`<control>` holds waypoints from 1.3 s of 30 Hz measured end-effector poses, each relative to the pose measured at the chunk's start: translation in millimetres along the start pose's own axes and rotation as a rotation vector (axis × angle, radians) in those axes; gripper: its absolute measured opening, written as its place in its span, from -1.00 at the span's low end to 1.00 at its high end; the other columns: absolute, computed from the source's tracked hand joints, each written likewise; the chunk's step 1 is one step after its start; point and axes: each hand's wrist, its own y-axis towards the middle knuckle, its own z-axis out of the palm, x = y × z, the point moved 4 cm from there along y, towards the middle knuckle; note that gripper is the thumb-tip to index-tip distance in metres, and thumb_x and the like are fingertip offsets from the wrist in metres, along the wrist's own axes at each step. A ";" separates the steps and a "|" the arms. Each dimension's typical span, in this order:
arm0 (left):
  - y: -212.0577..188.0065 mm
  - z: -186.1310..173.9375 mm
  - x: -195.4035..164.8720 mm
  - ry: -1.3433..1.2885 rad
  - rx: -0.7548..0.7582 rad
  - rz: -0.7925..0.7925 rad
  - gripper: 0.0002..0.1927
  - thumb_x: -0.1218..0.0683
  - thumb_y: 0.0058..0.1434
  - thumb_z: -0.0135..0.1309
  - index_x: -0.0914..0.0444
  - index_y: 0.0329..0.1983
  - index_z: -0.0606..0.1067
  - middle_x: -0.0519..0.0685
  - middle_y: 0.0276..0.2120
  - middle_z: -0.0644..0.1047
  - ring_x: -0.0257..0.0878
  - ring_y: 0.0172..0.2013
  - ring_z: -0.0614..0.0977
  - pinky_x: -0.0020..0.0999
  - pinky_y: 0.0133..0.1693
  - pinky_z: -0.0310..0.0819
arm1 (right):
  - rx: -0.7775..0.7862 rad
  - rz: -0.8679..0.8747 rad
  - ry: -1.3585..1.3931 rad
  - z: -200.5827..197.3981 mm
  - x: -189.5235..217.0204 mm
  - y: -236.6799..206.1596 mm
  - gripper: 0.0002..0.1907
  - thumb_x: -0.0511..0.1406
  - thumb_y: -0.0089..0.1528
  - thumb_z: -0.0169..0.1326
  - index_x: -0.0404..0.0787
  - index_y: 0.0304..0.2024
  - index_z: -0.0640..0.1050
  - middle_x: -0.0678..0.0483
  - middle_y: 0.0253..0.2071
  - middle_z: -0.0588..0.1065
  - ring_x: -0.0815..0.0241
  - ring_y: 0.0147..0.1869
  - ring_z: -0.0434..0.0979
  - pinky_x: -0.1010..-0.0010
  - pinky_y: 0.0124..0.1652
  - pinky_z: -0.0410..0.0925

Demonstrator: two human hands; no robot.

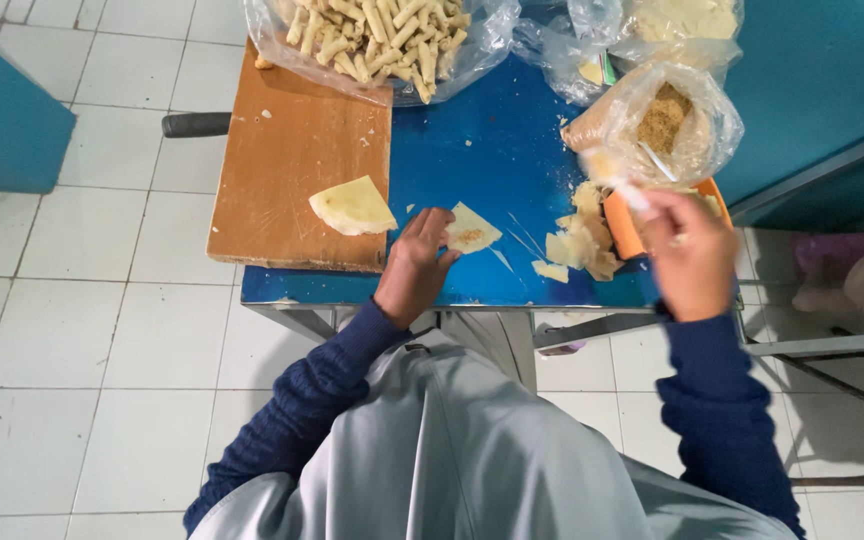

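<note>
Wooden board (282,170); bag of rolls (377,40)

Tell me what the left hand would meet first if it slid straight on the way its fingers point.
The left hand points up and slightly right across the blue table. Its fingertips already touch the triangular wrapper with filling; beyond that, probably bare tabletop until the plastic bags.

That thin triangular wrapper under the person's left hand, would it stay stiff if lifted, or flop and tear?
Probably floppy: the wrapper lies flat and sheet-thin on the blue table, pinned by the left hand. It looks light, and likely tears easily, judging by the ragged pieces beside it. The filling dab on it might slide off.
</note>
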 end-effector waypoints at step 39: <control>-1.9 4.2 -7.8 0.265 0.092 0.154 -0.60 0.21 0.11 0.23 0.42 0.00 0.43 0.16 -0.05 0.42 0.12 -0.01 0.47 -0.09 0.01 0.41 | 0.263 -0.172 0.273 133.4 73.2 -13.1 -0.72 -0.54 0.23 0.06 -0.27 -0.01 0.53 -0.04 0.00 0.55 -0.01 0.04 0.63 0.27 -0.03 0.48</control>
